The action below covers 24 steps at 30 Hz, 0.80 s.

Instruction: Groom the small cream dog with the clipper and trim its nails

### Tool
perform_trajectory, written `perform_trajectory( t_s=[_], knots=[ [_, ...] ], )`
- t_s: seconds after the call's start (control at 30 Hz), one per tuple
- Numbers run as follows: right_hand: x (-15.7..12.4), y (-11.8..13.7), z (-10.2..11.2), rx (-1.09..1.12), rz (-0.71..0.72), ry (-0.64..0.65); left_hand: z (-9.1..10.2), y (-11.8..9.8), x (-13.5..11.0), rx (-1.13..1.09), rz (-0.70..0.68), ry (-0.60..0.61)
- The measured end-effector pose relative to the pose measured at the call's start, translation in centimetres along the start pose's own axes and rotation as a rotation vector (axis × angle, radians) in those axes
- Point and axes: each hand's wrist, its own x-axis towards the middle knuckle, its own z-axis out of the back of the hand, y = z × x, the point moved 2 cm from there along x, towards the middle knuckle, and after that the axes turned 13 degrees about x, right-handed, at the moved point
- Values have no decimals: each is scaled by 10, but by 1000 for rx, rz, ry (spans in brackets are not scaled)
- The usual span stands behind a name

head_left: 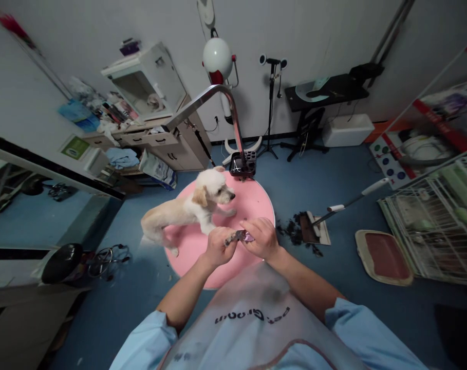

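Over the front of a round pink grooming table (252,200), my two hands meet at a small, dark, mottled tool (235,236) with a shiny metallic end. My left hand (220,246) is closed around its mottled part. My right hand (261,238) pinches the other end, where a purple piece (249,237) shows; its exact kind is too small to make out. A white and cream dog (206,198) stands on the table just beyond my left hand, its head turned to the right. Neither hand touches the dog visibly.
A metal grooming arm (236,123) rises behind the table beside a black tool holder (242,164). Dark hair clippings (293,230) and a long-handled dustpan (314,228) lie on the right floor. Wire cages (445,216) stand right; a wheeled stool (61,263) left.
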Motion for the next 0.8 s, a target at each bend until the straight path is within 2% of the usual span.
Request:
perform_trajectory(
  t_s=[0.4, 0.57, 0.8],
  knots=[
    [2, -2, 3, 20, -110, 15, -1, -2, 2, 27, -25, 53],
    [6, 2, 13, -53, -41, 51, -1, -2, 5, 55, -64, 37],
    [6, 8, 19, -98, 39, 68, -2, -2, 5, 61, -53, 82]
  ],
)
